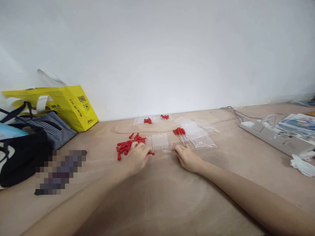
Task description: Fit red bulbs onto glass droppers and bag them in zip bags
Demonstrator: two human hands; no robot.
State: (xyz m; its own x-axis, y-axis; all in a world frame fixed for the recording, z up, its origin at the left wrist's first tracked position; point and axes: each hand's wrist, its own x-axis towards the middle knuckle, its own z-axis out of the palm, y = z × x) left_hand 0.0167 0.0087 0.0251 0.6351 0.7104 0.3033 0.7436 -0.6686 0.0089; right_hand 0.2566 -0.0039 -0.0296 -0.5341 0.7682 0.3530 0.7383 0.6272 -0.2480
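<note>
- Pale wall (157,59) behind a brown bench (157,200).
- My left fingers (148,151), closed round a red bulb (153,153) (red heap (127,144) alongside).
- My right fingers (177,149) pinch a clear tube (168,151), between my hands.

- Bulbs (127,144): bright red from where I stand.
- Tubes (161,142): clear.
- Plastic bag (198,131): clear, thin red line along one edge.
- Table (152,196): pale brown, faintly swirled.
- Wall (157,59): bluish white.
- Tote (70,101): yellow, black print, white handles.
- Pouch (65,126): dark and white stripes.
- Power strip (270,138): white.
</note>
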